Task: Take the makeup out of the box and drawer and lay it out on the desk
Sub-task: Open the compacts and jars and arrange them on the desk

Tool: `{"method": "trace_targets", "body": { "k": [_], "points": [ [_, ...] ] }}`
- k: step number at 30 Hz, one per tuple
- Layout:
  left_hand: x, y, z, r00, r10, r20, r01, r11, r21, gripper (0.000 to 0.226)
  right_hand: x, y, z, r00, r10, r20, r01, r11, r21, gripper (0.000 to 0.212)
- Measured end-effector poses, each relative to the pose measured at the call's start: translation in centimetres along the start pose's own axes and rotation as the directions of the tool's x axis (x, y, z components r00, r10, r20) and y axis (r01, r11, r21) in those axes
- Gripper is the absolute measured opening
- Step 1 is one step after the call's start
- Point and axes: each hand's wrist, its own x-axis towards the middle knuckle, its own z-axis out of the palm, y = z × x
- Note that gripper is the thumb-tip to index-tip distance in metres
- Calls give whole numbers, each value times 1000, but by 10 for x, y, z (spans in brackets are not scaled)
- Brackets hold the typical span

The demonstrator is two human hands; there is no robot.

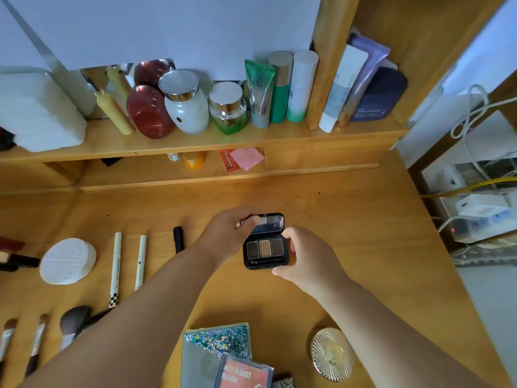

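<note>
Both hands are on a small black eyeshadow palette [265, 252] near the middle of the wooden surface [349, 225]; whether it rests on the wood or is just above it I cannot tell. The left hand [226, 231] pinches the far edge of the raised lid, its grip clenched on the lid's rim, while the right hand [305, 253] curls round the right side of the base, thumb at the near corner, grasping it. The palette stands open, hinge on the far side, lid tilted back toward the shelf [195, 144]; its three brown pans run left to right, so its long axis lies across the surface. To the left lie a round white compact [68, 261], two white pens [115, 268] pointing away, and a black tube [178, 238]. Brushes [73, 322] sit at the near left. Close to the person lie a glittery palette [216, 341], a blush case [243, 373] overlapping it, and a round gold compact [332, 354]
</note>
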Motion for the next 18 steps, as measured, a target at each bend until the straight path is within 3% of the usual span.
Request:
{"method": "trace_targets", "body": {
  "k": [9,12,15,18],
  "points": [
    [3,2,4,999,-30,-43,30,999,12,15,6,-2,1,998,60,37,-60,998,-13,70],
    [-10,0,3,993,-89,-72,90,996,18,38,-5,3,-8,996,46,80,-53,995,82,77],
    [-49,-2,1,985,-7,-171,27,994,111,38,-38,16,-21,997,75,30,-79,973,217,58],
    [-105,0,11,971,192,-145,-153,957,248,27,-91,29,-31,981,125,-150,-70,942,327,21]
  ]
}}
